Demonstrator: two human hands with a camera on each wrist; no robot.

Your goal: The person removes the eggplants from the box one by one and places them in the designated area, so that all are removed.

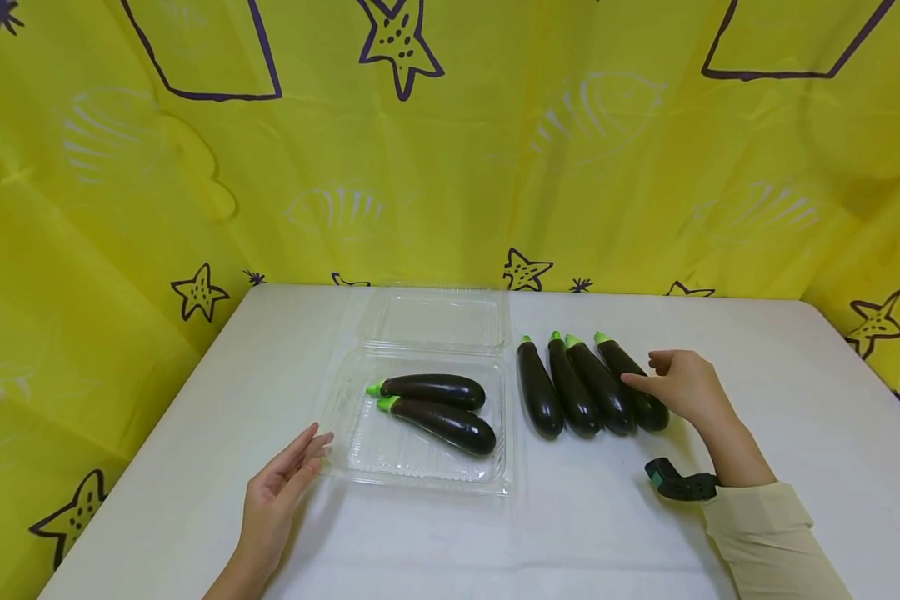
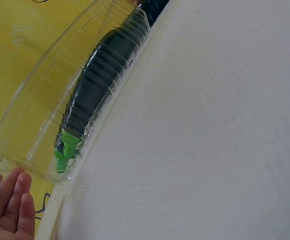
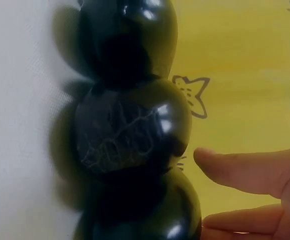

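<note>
Two eggplants (image 1: 435, 390) (image 1: 444, 425) with green stems lie side by side in the clear plastic container (image 1: 420, 477), its lid laid back behind it. My left hand (image 1: 273, 500) is at the container's left front corner, fingers relaxed; in the left wrist view the left hand (image 2: 10, 205) is beside the clear wall. Several eggplants (image 1: 540, 392) lie in a row right of the container. My right hand (image 1: 682, 387) hovers at the rightmost eggplant (image 1: 648, 410), thumb and fingers apart. In the right wrist view the right hand (image 3: 255, 185) is beside the eggplants' rounded ends (image 3: 135, 130); contact is unclear.
The clear lid (image 1: 438, 321) lies near the back edge of the white table (image 1: 570, 533). A yellow patterned cloth (image 1: 450, 167) hangs behind the table and along its sides. A black device (image 1: 678, 483) is strapped at my right wrist.
</note>
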